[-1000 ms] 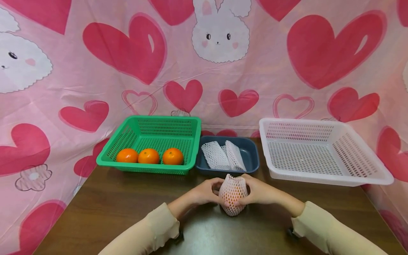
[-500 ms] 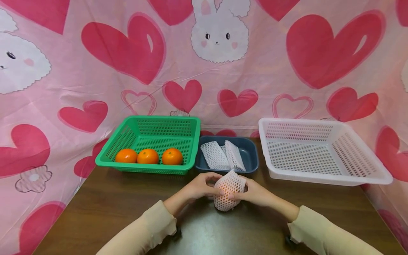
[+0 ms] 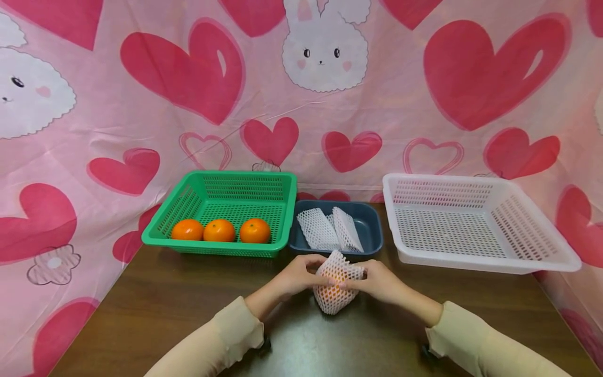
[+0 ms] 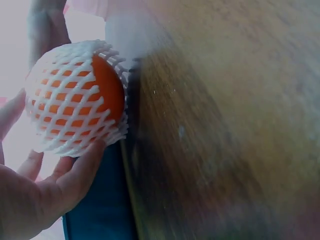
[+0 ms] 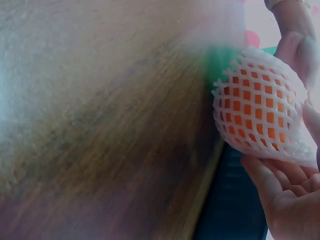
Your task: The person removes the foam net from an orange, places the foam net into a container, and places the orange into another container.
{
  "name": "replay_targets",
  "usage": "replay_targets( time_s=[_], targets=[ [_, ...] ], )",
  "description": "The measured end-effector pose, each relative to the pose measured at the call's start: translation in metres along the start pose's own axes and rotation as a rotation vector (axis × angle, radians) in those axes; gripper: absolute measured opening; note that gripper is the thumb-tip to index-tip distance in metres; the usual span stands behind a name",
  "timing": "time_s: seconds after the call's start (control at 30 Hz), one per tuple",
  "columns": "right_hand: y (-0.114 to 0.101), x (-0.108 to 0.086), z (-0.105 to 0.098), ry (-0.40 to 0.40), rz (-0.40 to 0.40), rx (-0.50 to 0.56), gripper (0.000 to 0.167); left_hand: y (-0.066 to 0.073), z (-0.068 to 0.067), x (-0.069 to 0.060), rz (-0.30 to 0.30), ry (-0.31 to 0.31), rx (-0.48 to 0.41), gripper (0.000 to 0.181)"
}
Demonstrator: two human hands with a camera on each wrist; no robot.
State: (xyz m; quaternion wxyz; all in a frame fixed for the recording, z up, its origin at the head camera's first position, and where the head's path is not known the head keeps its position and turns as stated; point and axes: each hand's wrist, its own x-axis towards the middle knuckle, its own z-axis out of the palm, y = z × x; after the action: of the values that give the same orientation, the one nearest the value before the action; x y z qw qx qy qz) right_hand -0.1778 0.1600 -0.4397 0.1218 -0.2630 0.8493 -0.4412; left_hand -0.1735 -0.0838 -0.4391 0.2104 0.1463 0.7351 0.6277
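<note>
An orange point(image 4: 111, 91) sits inside a white foam fruit net point(image 3: 332, 298), held up between both hands in front of the blue tray. My left hand point(image 3: 296, 275) grips its left side, thumb on the near face. On the opposite side my right hand point(image 3: 383, 284) holds the net, its thumb also on the near face. The left wrist view shows a stretch of bare orange peel at the net's open end. In the right wrist view the mesh covers the visible fruit.
At back left stands a green basket point(image 3: 219, 250) with three oranges point(image 3: 219, 230) along its near side. The blue tray point(image 3: 374, 230) holds folded foam nets point(image 3: 317, 230). A white basket point(image 3: 471, 262) stands at back right. Everything rests on a brown table point(image 3: 188, 293).
Both hands have shifted slightly left with the netted orange. The net has tipped and turned between the fingers. The baskets and tray have stayed in place.
</note>
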Motion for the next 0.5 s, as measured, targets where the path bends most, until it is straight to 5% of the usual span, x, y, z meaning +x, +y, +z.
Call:
replay_targets(
  time_s=[0.5],
  targets=[
    [-0.011, 0.003, 0.002, 0.101, -0.053, -0.039, 0.025, 0.001, 0.002, -0.002, 0.095, 0.142, 0.085, 0.018]
  ],
)
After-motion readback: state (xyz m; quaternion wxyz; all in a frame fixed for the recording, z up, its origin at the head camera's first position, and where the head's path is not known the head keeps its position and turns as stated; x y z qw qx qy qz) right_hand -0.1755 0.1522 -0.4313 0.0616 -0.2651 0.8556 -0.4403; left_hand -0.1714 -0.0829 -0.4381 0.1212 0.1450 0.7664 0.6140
